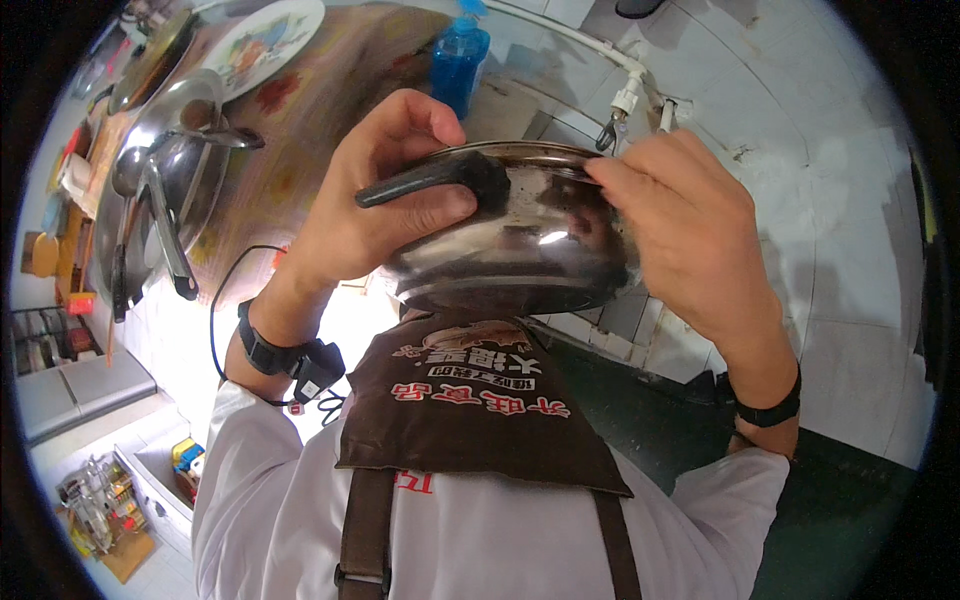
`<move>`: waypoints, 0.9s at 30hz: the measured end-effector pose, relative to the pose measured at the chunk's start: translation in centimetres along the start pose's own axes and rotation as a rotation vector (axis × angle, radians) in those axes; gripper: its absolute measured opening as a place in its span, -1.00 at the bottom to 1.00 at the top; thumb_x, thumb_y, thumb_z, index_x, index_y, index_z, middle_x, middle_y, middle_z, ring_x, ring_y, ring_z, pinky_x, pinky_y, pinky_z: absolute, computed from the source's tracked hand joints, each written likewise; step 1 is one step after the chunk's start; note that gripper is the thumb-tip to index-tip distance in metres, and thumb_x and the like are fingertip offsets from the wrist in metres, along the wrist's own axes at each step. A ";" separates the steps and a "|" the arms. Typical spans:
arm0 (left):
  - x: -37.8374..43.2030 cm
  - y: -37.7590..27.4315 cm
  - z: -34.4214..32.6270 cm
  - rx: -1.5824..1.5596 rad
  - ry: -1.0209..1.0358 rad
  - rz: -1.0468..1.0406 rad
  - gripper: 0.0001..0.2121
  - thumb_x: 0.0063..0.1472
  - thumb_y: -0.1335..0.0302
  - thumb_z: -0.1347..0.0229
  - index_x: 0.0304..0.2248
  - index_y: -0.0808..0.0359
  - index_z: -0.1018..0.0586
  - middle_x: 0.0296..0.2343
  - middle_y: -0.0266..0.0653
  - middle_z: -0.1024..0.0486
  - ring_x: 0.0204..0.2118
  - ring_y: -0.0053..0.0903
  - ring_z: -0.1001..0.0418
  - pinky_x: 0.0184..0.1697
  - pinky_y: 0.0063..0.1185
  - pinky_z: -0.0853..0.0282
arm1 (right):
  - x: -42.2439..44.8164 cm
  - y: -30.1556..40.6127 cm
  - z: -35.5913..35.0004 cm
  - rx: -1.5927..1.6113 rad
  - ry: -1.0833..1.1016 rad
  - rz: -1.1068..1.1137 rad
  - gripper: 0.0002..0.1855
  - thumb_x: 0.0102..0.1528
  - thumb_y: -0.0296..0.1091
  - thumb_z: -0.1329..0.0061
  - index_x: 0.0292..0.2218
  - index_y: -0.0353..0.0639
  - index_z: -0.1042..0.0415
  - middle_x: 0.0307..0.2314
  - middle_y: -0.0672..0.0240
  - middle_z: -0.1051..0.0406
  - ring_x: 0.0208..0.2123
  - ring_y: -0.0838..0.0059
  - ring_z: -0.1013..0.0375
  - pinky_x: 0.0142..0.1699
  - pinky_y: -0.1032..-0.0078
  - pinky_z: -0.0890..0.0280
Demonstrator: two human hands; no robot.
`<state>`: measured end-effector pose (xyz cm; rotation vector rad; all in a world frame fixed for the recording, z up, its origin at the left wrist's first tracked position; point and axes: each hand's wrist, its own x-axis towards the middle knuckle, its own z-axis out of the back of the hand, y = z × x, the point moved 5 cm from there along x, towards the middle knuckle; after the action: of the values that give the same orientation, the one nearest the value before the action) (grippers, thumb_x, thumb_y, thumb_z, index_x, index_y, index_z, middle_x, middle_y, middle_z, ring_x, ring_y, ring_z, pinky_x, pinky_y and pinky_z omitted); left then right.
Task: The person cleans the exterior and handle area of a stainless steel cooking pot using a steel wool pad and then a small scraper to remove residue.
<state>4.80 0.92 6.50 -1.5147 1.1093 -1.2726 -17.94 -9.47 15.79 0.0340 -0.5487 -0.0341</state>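
A shiny stainless steel pot is held up in front of my chest, its side facing me and its rim at the top. My left hand grips it at the left. The thumb lies below the black handle, and the fingers curl behind the rim. On the right, my right hand has its bent fingers at the rim, with the thumb against the outside. Part of that hand is blurred, and its far fingertips are hidden. The inside of the pot is out of sight.
A patterned cloth covers the surface at left. On it are a decorated white plate, a metal bowl with ladles, and a lidded pan. Beyond the pot stands a blue pump bottle. White pipes run by the tiled wall.
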 end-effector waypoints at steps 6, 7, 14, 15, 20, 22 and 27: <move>-0.2 0.2 -0.5 0.061 -0.002 0.036 -0.52 0.24 0.54 -0.44 0.04 0.26 -0.42 -0.20 -0.34 -0.65 -0.13 -0.72 -0.56 -0.05 -0.66 -0.43 | 1.2 0.7 -0.8 0.016 0.045 -0.022 -0.82 0.00 -0.62 -0.17 -0.28 -0.29 -0.57 -0.41 0.24 -0.41 -0.35 0.16 -0.47 -0.25 0.28 -0.40; -0.2 0.2 -0.5 0.081 -0.001 0.037 -0.51 0.24 0.54 -0.45 0.03 0.26 -0.42 -0.20 -0.34 -0.65 -0.13 -0.73 -0.56 -0.05 -0.66 -0.43 | 1.3 0.8 -0.7 0.016 0.066 -0.022 -0.81 0.00 -0.66 -0.19 -0.28 -0.32 -0.59 -0.43 0.23 -0.42 -0.38 0.16 -0.48 -0.28 0.30 -0.39; 0.3 0.5 -2.0 0.094 0.030 0.011 -0.49 0.21 0.55 -0.46 0.03 0.28 -0.41 -0.20 -0.32 -0.64 -0.11 -0.71 -0.56 -0.04 -0.66 -0.41 | 2.0 1.5 -0.7 0.088 0.060 -0.029 -0.81 -0.01 -0.63 -0.21 -0.29 -0.27 -0.59 -0.46 0.23 -0.41 -0.42 0.15 -0.46 -0.32 0.29 -0.36; 0.2 0.4 -1.8 0.110 0.018 -0.006 -0.49 0.21 0.55 -0.46 0.03 0.28 -0.41 -0.19 -0.32 -0.64 -0.10 -0.70 -0.56 -0.04 -0.66 -0.41 | 1.6 1.2 -0.2 0.049 0.105 -0.048 -0.82 0.00 -0.62 -0.20 -0.30 -0.28 -0.58 -0.45 0.24 -0.40 -0.42 0.15 -0.46 -0.32 0.28 -0.36; 0.2 0.5 -1.8 0.190 0.011 -0.022 -0.46 0.19 0.60 -0.46 0.03 0.28 -0.39 -0.20 -0.34 -0.59 -0.09 -0.68 -0.57 -0.03 -0.64 -0.42 | 0.4 0.4 -1.0 0.025 0.097 -0.078 -0.83 -0.02 -0.61 -0.17 -0.32 -0.28 -0.55 -0.45 0.23 -0.40 -0.42 0.13 -0.45 -0.32 0.27 -0.36; 0.5 0.1 -2.1 0.281 0.024 -0.056 -0.46 0.18 0.61 -0.47 0.02 0.28 -0.37 -0.21 -0.35 -0.57 -0.08 -0.68 -0.57 -0.03 -0.63 -0.43 | 1.4 0.9 -1.3 0.023 0.078 -0.008 -0.80 -0.04 -0.61 -0.16 -0.30 -0.28 -0.55 -0.44 0.23 -0.41 -0.42 0.14 -0.45 -0.31 0.26 -0.37; 1.0 0.6 -1.8 0.176 -0.006 -0.002 -0.46 0.18 0.63 -0.47 -0.04 0.25 -0.33 -0.20 -0.35 -0.53 -0.12 -0.69 -0.53 -0.06 -0.63 -0.42 | 0.2 -0.6 -0.8 -0.010 0.132 -0.035 -0.73 -0.08 -0.59 -0.13 -0.26 -0.29 -0.54 -0.43 0.21 -0.41 -0.39 0.12 -0.46 -0.28 0.24 -0.38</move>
<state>3.04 -0.33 6.41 -1.3872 0.9652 -1.3304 -17.35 -10.05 15.17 0.0359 -0.4158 -0.0681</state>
